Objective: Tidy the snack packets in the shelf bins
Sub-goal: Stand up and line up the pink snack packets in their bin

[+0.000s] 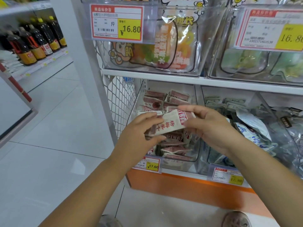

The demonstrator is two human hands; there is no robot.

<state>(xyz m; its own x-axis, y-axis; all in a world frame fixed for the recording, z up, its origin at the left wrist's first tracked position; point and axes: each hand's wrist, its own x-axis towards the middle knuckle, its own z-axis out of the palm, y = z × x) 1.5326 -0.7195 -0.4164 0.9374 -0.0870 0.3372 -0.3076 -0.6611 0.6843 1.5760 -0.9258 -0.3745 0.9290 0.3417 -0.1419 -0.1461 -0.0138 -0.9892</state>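
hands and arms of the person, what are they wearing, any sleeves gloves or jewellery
Nothing is worn on them as far as the view shows. The left hand and right hand have no gloves, and no rings that I can make out. The left forearm and right forearm are uncovered down to the frame edge, with no sleeve, watch or bracelet in view.
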